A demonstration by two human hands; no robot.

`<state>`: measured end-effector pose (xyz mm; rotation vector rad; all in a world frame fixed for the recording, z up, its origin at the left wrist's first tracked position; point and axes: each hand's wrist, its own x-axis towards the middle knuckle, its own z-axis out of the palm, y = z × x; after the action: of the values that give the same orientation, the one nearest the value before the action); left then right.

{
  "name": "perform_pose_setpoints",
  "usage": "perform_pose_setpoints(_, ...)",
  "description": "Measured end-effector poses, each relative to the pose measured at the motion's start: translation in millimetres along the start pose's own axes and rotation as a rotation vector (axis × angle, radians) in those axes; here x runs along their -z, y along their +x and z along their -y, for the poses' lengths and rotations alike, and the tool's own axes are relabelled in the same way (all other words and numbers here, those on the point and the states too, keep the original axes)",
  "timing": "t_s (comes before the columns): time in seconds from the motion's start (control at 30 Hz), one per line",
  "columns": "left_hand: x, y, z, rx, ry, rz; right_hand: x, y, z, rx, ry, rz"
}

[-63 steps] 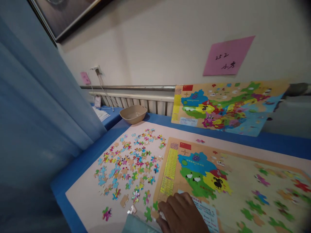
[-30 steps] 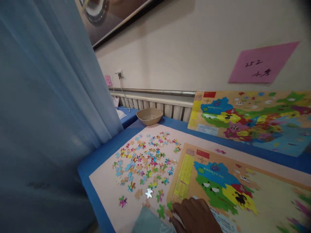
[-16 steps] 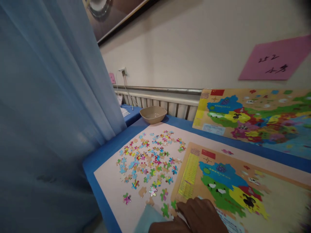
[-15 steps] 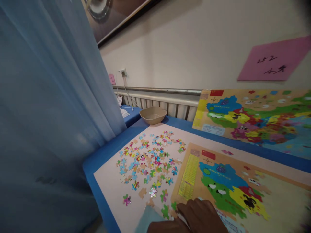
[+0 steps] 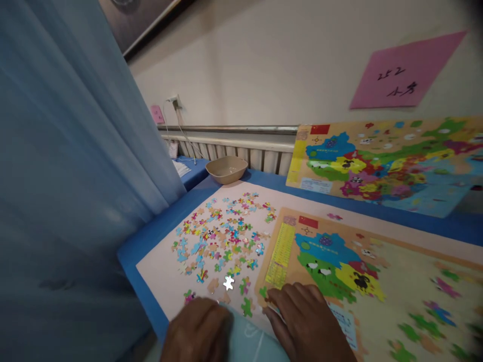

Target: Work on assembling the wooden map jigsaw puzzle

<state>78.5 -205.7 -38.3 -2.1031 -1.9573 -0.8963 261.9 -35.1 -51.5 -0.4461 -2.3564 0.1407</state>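
Head view, and here are both hands at the near edge of the work! The left hand point(image 5: 196, 329) comes in low over the bottom corner of the pale pink sheet point(image 5: 162, 271), curled and seen from the back. Its grip is hidden behind the knuckles, so I can't tell whether it has hold of anything. It sits just beside a tan jigsaw piece point(image 5: 225, 298) and a pale teal fabric point(image 5: 252, 339).

The right hand point(image 5: 302, 322) is spread wide on the lower edge of the wooden map board point(image 5: 281, 254), its grip open, with nothing showing between the fingers. A small green jigsaw piece point(image 5: 263, 292) lies right by its fingertips, and a printed card point(image 5: 341, 319) runs out from beneath the hand.

The loose jigsaw pieces point(image 5: 222, 239) are scattered in a dense, colourful heap on the sheet, left of the board. A shiny white piece point(image 5: 228, 282) stands out at the near end, with a green piece point(image 5: 247, 306) close by. More coloured pieces lie on the board's right side.

Up behind, a finished-looking map puzzle point(image 5: 381, 163) leans against the wall, past the blue desk point(image 5: 377, 213) edge. A tan bowl point(image 5: 226, 169) sits at the far corner, in front of a radiator point(image 5: 241, 156), and a blue curtain point(image 5: 75, 151) fills the left side.
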Motion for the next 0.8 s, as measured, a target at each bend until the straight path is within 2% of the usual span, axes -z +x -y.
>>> perform_pose_setpoints(0.07, 3.3, 4, 17, 0.079, 0.097, -0.024, 0, 1, 1, -0.003, -0.010, 0.002)
perform_pose_setpoints(0.13, 4.2, 12, 27, 0.107, 0.116, 0.022, 2, 2, 2, 0.002, -0.012, 0.006)
perform_pose_setpoints(0.3, 1.9, 31, 40, 0.013, 0.046, 0.257, 5, 2, 1, 0.000, -0.006, 0.058)
perform_pose_setpoints(0.4, 4.4, 38, 43, -0.034, 0.094, 0.260, 3, -1, 1, 0.009, -0.014, 0.089)
perform_pose_setpoints(0.47, 6.8, 44, 40, -0.026, 0.075, 0.233, 1, -2, 1, 0.011, -0.026, 0.093)
perform_pose_setpoints(0.53, 7.6, 52, 32, 0.016, -0.008, 0.254, 0, -3, 1, 0.013, -0.032, 0.111)
perform_pose_setpoints(0.7, 0.2, 75, 7, 0.138, -0.090, 0.550, 2, -2, 3, 0.035, -0.034, 0.136)
perform_pose_setpoints(0.8, -5.1, 81, 3, 0.173, -0.036, 0.617, 2, -3, 3, 0.049, -0.045, 0.152)
